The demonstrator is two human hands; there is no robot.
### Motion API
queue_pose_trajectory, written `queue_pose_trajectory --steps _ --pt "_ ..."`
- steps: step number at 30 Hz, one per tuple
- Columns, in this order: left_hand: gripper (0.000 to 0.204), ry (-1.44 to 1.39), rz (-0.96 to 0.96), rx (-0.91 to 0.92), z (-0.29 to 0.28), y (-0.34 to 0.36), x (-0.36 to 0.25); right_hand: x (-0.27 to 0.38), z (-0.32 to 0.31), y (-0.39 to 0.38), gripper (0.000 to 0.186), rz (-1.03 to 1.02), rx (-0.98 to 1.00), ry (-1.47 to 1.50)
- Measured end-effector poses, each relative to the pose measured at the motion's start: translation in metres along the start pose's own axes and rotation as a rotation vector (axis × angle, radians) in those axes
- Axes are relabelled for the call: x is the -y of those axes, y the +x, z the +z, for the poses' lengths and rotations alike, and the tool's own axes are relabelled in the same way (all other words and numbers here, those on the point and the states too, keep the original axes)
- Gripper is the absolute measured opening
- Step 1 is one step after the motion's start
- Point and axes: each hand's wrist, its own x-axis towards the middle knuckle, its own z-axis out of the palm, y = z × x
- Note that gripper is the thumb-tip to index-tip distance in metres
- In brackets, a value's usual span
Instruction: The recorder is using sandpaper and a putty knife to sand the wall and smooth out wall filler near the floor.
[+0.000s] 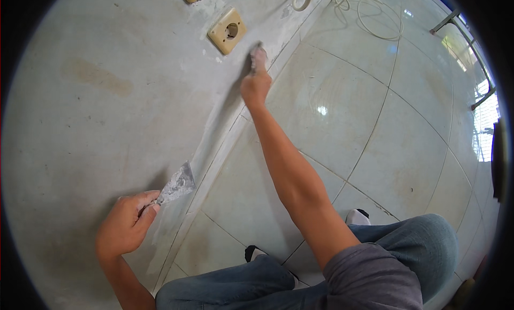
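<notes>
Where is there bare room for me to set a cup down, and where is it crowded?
The floor tiles look bare between the right forearm, the pale cable, the metal legs and the right knee. It is crowded by the wall: the left hand holds a scraper, and the right hand is near the socket.

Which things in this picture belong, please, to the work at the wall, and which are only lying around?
Seemingly part of the work:
scraper with whitish residue, in the left hand
wall, with the right hand close against it; its fingers are too blurred to read

Seemingly just around:
white cable, looped on the tiled floor
metal legs, farther right
</notes>
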Motion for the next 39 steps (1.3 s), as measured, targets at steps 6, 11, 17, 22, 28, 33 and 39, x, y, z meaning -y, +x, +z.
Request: queue_pose_trajectory --steps 6,11,17,22,28,33,39 --pt "0.03 0.072 0.059 -0.001 0.003 0.006 -0.012 0.005 -0.006 0.012 0.067 -0.051 -0.01 -0.033" --pt "0.031 0.084 0.012 -0.032 -0.002 0.005 0.002 0.03 0.002 -0.019 0.064 -0.35 0.104 -0.012" --pt "0.031 0.091 0.003 -0.069 0.003 0.002 -0.006 0.013 -0.005 -0.018 0.066 -0.173 0.1 -0.098" --pt "0.03 0.064 0.022 -0.046 0.006 0.006 -0.015 -0.014 -0.009 -0.007 0.069 -0.058 0.015 -0.048" --pt "0.029 0.078 0.034 -0.02 0.007 -0.004 -0.008 0.005 -0.011 0.028 0.057 -0.226 0.061 -0.067" --pt "0.03 0.063 -0.002 0.016 0.006 0.002 -0.012 -0.036 -0.021 -0.012 0.063 0.193 0.068 -0.214" --pt "0.031 0.062 0.013 -0.02 0.007 0.008 0.001 -0.021 -0.003 -0.113 0.064 -0.017 0.058 -0.109"
